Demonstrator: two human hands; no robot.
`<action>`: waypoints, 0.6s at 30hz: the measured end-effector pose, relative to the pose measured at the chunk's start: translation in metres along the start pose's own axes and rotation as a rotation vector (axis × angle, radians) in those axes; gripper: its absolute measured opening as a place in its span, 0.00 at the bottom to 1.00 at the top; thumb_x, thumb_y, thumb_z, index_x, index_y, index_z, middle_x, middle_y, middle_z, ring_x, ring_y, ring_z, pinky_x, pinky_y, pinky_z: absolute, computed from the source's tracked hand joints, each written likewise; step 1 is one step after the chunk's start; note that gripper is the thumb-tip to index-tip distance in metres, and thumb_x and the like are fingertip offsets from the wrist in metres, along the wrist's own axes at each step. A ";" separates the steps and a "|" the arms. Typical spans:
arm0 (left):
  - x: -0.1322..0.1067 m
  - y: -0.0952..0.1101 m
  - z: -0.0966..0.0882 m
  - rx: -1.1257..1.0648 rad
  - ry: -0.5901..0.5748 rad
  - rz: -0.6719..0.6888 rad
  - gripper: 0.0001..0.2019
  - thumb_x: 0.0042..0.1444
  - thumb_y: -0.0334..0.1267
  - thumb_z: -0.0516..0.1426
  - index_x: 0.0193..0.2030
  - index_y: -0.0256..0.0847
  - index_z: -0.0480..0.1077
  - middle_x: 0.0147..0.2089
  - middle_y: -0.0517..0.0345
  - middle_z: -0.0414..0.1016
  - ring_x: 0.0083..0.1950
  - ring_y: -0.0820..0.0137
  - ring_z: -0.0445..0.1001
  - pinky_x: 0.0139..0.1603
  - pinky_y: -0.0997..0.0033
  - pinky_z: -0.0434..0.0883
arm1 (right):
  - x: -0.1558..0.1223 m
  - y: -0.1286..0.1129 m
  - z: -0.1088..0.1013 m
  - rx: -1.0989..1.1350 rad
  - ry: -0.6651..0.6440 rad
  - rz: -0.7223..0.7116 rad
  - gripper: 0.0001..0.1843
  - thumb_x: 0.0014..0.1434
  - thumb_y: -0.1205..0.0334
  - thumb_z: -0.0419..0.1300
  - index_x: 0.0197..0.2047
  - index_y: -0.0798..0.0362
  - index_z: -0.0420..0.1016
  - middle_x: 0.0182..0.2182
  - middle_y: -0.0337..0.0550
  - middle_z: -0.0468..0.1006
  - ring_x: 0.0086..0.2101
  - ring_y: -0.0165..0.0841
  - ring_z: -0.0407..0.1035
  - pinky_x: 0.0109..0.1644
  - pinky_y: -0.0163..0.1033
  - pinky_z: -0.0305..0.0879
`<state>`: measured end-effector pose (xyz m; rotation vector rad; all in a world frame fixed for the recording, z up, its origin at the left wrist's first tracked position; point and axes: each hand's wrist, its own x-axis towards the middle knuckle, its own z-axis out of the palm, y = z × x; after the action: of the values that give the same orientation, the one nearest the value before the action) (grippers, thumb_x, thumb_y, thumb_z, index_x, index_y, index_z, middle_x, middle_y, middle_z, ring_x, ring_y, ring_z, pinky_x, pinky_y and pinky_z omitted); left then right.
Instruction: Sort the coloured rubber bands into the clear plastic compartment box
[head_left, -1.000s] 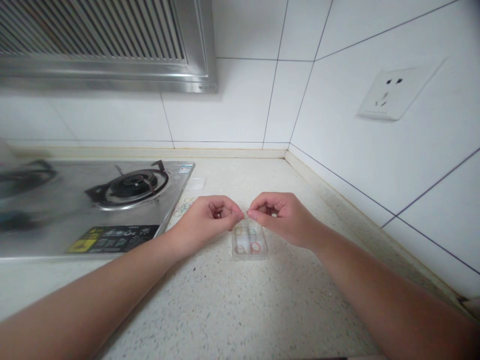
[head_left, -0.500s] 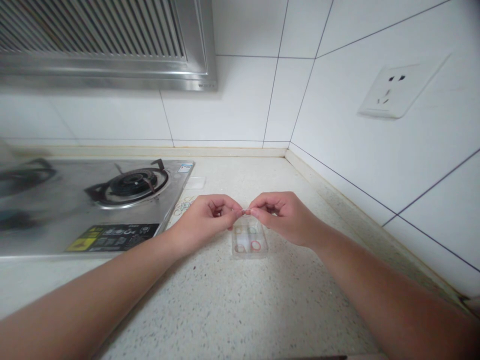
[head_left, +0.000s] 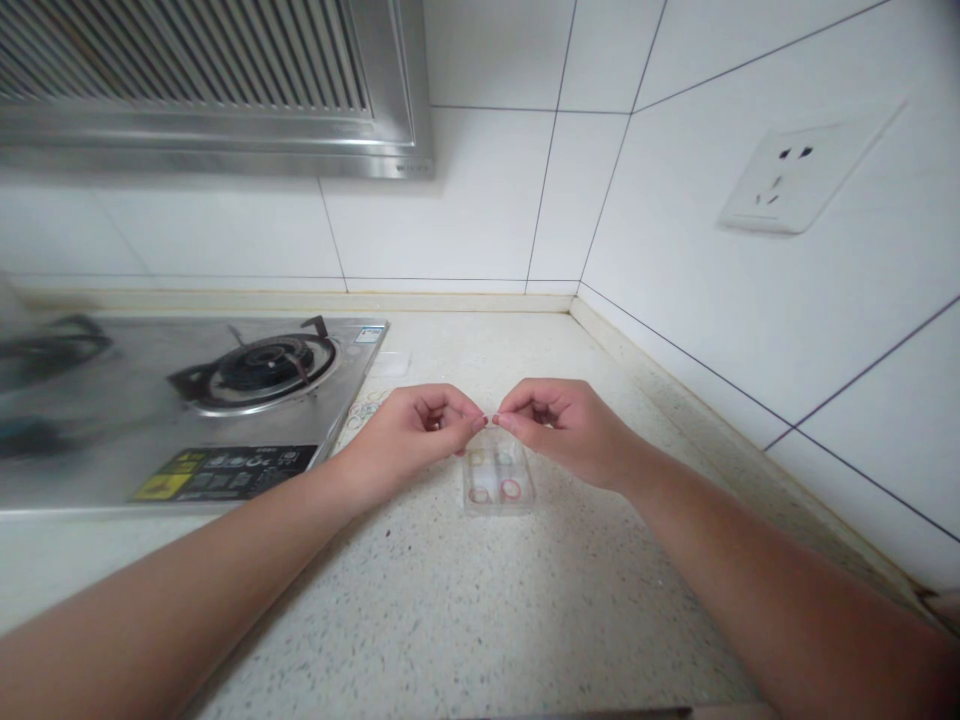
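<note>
My left hand [head_left: 433,428] and my right hand [head_left: 559,425] face each other over the counter, thumb and forefinger pinched on each. Their fingertips nearly meet, with a narrow gap between them. Whatever the tips pinch is too small to make out; at most a thin, pale trace shows there. Just below them sits a clear plastic box [head_left: 499,508] with compartments. Inside it lie a red ring-shaped band [head_left: 511,490], a brownish band [head_left: 478,495] and a yellowish band [head_left: 477,458]. Several thin coloured bands [head_left: 365,410] lie loose beyond my left wrist, partly hidden by it.
A clear flat lid-like piece [head_left: 394,363] lies behind the loose bands. To the left is a steel gas stove [head_left: 330,400] with a black burner [head_left: 266,362], under a range hood [head_left: 225,150]. A tiled wall with a socket [head_left: 810,170] rises at the right.
The fingertips of my two hands have moved slightly apart, opening a small gap. Both hands are a touch higher in view; the box stays in place.
</note>
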<state>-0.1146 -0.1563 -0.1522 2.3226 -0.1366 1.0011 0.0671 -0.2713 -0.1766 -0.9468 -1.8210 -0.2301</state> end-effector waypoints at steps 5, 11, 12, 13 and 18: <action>0.000 -0.003 -0.001 -0.002 -0.010 0.010 0.12 0.56 0.43 0.62 0.36 0.34 0.72 0.26 0.61 0.68 0.27 0.79 0.64 0.28 0.78 0.60 | 0.001 -0.001 0.000 0.021 0.005 0.000 0.10 0.60 0.58 0.63 0.36 0.58 0.74 0.23 0.38 0.66 0.23 0.23 0.54 0.24 0.30 0.50; -0.001 -0.003 -0.001 0.033 0.001 -0.016 0.14 0.55 0.46 0.62 0.36 0.34 0.72 0.25 0.61 0.66 0.26 0.77 0.62 0.27 0.76 0.58 | 0.001 -0.002 0.000 0.043 0.009 0.006 0.05 0.56 0.65 0.64 0.35 0.58 0.74 0.22 0.37 0.66 0.23 0.23 0.55 0.24 0.29 0.51; -0.001 -0.002 -0.001 0.032 0.004 -0.017 0.15 0.55 0.46 0.62 0.36 0.34 0.72 0.25 0.61 0.65 0.26 0.77 0.62 0.28 0.76 0.58 | 0.001 -0.002 0.000 0.045 0.011 0.010 0.05 0.56 0.66 0.65 0.35 0.58 0.74 0.22 0.36 0.66 0.23 0.23 0.55 0.24 0.29 0.51; -0.001 -0.002 -0.001 0.031 0.006 -0.016 0.15 0.54 0.46 0.62 0.35 0.34 0.72 0.25 0.61 0.65 0.26 0.77 0.62 0.28 0.76 0.58 | 0.001 -0.003 0.000 0.046 0.014 0.015 0.05 0.55 0.66 0.65 0.35 0.58 0.74 0.22 0.37 0.66 0.23 0.23 0.56 0.24 0.29 0.51; -0.002 -0.002 0.000 0.011 -0.004 -0.020 0.15 0.53 0.45 0.63 0.34 0.33 0.70 0.25 0.61 0.64 0.26 0.78 0.60 0.27 0.76 0.57 | 0.001 -0.002 0.001 0.049 0.030 0.028 0.05 0.53 0.69 0.65 0.34 0.58 0.73 0.23 0.37 0.67 0.24 0.23 0.58 0.25 0.29 0.53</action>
<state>-0.1151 -0.1551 -0.1546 2.3312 -0.1095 0.9893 0.0645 -0.2718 -0.1761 -0.9289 -1.7770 -0.1804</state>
